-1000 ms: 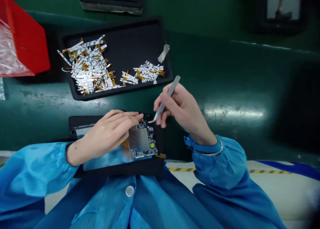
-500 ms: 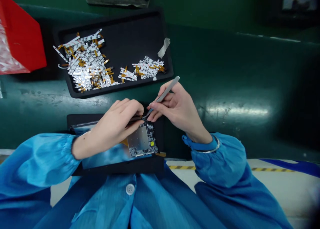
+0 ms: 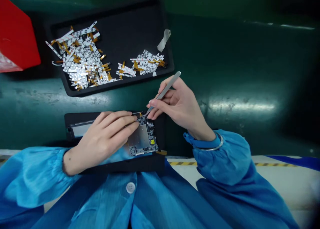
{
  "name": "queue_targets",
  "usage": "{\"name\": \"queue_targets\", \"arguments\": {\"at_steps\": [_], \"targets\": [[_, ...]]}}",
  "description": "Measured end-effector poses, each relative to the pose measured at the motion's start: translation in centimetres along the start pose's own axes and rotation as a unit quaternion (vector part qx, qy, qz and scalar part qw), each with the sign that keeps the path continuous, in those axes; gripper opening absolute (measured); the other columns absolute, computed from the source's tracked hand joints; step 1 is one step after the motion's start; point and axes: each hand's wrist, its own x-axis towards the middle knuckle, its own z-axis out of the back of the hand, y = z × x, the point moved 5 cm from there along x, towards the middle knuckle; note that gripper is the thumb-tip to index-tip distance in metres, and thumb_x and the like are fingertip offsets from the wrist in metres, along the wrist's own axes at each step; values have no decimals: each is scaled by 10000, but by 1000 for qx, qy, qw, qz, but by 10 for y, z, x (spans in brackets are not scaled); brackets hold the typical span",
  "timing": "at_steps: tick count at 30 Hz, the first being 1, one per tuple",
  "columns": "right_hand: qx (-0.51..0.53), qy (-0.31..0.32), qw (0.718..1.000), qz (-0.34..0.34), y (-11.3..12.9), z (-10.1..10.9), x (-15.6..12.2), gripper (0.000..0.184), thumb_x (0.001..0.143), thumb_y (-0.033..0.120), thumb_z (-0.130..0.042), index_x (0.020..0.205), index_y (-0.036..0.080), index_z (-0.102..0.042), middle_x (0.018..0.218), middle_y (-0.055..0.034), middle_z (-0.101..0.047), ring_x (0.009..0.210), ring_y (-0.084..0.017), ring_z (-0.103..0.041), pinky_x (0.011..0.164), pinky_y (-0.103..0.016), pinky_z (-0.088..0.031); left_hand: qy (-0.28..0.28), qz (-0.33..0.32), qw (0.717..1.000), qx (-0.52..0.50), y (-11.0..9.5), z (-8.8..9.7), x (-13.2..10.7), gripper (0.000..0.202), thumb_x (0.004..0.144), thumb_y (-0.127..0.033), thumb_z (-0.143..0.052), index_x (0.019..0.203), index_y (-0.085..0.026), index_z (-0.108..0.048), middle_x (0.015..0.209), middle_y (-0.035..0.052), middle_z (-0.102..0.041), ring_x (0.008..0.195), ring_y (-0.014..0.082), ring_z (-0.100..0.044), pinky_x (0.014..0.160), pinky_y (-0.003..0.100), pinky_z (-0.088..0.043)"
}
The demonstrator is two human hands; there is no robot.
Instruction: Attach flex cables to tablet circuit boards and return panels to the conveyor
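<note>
The circuit board (image 3: 143, 139) lies directly below the meeting point of the two hands, on a black-framed panel (image 3: 120, 164) whose glossy face reflects blue. The board is dark and crowded with tiny components, with a matte silver shield plate (image 3: 137, 137) at its middle and a small yellow label (image 3: 152, 141) towards its lower right. An amber flex tail (image 3: 161, 152) shows just past its lower right corner.

The left hand (image 3: 106, 140) lies across the board's upper left corner, its fingers hiding that part, so I cannot tell whether it grips anything. The right hand (image 3: 181, 106) pinches steel tweezers (image 3: 163, 94) between thumb and fingers, their tips down at the board's top edge. The hands are close together but apart, and the exact point where the tips meet the board is too small to make out.

Beyond the hands, a black tray (image 3: 130, 26) on the green surface (image 3: 225, 72) holds two heaps of silver strips with amber tails (image 3: 82, 59) (image 3: 146, 62) and a crumpled bit of tape (image 3: 164, 40). Further out to the left of the hands, a red bin (image 3: 17, 32) is cut off by the frame. Blue sleeves (image 3: 225, 159) cover both forearms.
</note>
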Motion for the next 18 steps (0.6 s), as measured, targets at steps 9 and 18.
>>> {"name": "queue_targets", "arguments": {"at_steps": [9,18], "targets": [[-42,2,999,22,4,0,-3,345,833,338,-768,925,263,-444,702,80,-659,615,-148,-731,540,-252,-629,12,8,998,66,-5,-5,-5,325,987,-132,-537,1307,-78,-560,1247,95,-705,1230,267,-605,875,395,-456],[-29,-31,999,7,4,1,0,410,730,388,-851,843,270,-475,682,75,-643,562,-147,-692,485,-274,-612,16,-12,993,113,-10,-9,-5,338,1007,-120,-473,1335,-90,-547,1231,79,-715,1225,266,-615,870,407,-454]]}}
